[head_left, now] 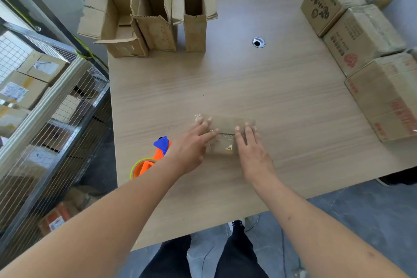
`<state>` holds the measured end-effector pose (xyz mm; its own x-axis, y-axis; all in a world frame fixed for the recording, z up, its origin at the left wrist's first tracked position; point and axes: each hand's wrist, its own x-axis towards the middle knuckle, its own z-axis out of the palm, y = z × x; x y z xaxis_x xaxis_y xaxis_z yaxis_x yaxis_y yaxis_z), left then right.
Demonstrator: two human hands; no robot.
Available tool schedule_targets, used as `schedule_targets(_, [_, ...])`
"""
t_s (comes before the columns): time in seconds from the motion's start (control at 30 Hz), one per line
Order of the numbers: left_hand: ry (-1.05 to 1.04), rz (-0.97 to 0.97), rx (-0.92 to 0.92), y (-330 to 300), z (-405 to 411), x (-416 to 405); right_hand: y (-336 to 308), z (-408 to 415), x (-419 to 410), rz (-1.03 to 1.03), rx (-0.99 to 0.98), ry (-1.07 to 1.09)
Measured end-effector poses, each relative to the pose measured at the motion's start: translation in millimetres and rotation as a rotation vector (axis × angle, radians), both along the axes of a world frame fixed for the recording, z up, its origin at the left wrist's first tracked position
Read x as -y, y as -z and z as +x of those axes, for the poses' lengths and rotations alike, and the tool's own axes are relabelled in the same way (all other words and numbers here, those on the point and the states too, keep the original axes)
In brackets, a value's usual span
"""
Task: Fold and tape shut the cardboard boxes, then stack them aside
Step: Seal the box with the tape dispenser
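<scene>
Midway, by the look: small box (pixel 225 135) near centre of the table (pixel 270 88), taped on top, left hand (pixel 191 144) and right hand (pixel 252 151) flat on it, fingers straight. Sealed boxes (pixel 361 40) stacked right; open boxes (pixel 149 13) waiting far left. Tape dispenser (pixel 151 160) near left. Wire cage (pixel 45 97) left, grey floor below.

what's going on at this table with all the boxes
A person is pressing both hands, left hand and right hand, flat on a small cardboard box on the table. A tape dispenser lies beside the left wrist. Open boxes stand at the far left; closed boxes line the right edge.
</scene>
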<state>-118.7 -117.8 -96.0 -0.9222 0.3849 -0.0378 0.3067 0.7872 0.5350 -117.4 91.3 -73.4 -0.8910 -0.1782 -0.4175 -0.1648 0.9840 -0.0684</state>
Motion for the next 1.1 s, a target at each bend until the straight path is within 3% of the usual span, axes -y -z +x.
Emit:
schedule_targets(0.3, [-0.201, -0.022, -0.031, 23, 43, -12, 39, -71, -34, -0.236, -0.201, -0.411])
schedule_targets(0.4, [-0.301, -0.040, -0.054, 28, 55, -29, 43, -82, -33, -0.204, -0.134, -0.494])
schedule_targets(0.5, [-0.345, -0.105, -0.117, 32, 56, -39, 33, -78, -33, -0.187, -0.111, -0.494])
schedule_targets(0.63, [-0.388, -0.187, -0.192, 37, 52, -43, 36, -58, -43, -0.429, -0.264, -0.508])
schedule_targets(0.73, [-0.449, -0.261, -0.285, 47, 50, -56, 46, -48, -51, -0.534, -0.218, -0.607])
schedule_targets(0.87, [-0.437, -0.284, -0.308, 47, 45, -52, 50, -47, -52, -0.541, -0.151, -0.587])
schedule_targets(1.1, [-0.410, -0.258, -0.267, 42, 38, -47, 44, -54, -29, -0.525, -0.295, -0.520])
